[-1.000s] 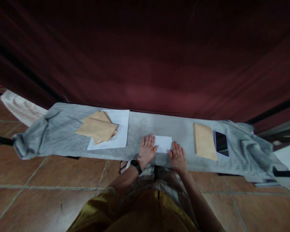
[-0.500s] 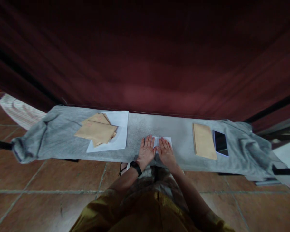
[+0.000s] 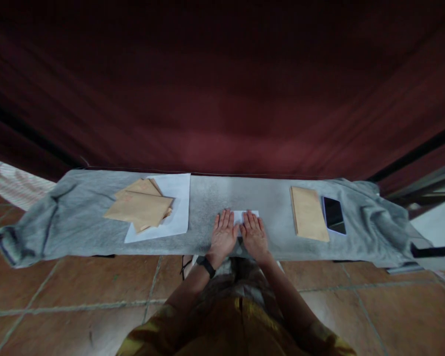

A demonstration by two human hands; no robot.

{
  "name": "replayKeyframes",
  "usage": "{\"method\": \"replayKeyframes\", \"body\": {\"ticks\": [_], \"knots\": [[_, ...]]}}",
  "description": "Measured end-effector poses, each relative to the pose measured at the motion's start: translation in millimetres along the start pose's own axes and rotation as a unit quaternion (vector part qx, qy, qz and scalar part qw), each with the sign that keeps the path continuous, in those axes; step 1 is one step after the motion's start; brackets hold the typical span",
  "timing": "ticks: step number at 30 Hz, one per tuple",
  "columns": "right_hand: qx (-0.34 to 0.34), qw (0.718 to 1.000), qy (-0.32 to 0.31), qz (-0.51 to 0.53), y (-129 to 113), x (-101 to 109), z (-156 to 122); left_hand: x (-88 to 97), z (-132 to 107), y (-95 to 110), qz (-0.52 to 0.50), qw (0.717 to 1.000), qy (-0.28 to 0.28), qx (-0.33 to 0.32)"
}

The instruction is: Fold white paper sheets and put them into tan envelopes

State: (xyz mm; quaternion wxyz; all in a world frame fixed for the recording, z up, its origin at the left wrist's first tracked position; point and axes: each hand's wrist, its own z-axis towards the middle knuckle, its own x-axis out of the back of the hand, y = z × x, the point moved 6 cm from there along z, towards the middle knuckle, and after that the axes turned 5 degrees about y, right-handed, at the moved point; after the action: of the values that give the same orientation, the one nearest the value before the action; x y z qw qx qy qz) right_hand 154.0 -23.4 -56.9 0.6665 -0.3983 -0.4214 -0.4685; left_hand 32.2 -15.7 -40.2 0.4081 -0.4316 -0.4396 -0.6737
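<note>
A small folded white paper (image 3: 241, 215) lies on the grey cloth (image 3: 215, 198) that covers a long narrow table. My left hand (image 3: 223, 234) lies flat beside and on the paper's left part, fingers stretched out; a black band sits on that wrist. My right hand (image 3: 254, 234) lies flat on the paper's right part, fingers out, side by side with the left. Both hands cover most of the paper.
Several tan envelopes (image 3: 140, 207) lie on a white sheet (image 3: 177, 207) at the left. A tan envelope stack (image 3: 308, 213) and a dark phone (image 3: 333, 214) lie at the right. A dark red curtain (image 3: 222, 99) hangs behind. Tiled floor (image 3: 77, 291) lies below.
My right hand slid left across the white paper until it lay beside my left hand. The view has shifted slightly.
</note>
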Motion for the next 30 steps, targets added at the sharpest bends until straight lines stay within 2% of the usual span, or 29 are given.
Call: {"method": "replayKeyframes", "body": {"ticks": [4, 8, 14, 21, 30], "knots": [[0.021, 1.0, -0.013, -0.019, -1.5, -2.6, -3.4, -5.0, 8.8, 35.3, -0.055, 0.996, -0.022, -0.059], [0.032, 0.999, -0.011, -0.023, -1.7, -5.9, -5.5, -16.4, 17.3, 48.4, -0.07, 0.995, -0.039, -0.054], [0.022, 0.999, -0.016, -0.019, -1.3, -5.8, -3.9, -18.3, 15.5, 37.7, -0.075, 0.996, -0.015, -0.048], [0.013, 0.999, -0.032, -0.02, -1.8, -2.3, -0.3, -15.2, 10.8, 27.9, -0.026, 0.998, -0.021, -0.057], [-0.01, 1.0, -0.003, 0.008, 0.0, -3.8, 0.1, -14.6, 5.2, 9.0, 0.022, 0.999, -0.016, -0.037]]}}
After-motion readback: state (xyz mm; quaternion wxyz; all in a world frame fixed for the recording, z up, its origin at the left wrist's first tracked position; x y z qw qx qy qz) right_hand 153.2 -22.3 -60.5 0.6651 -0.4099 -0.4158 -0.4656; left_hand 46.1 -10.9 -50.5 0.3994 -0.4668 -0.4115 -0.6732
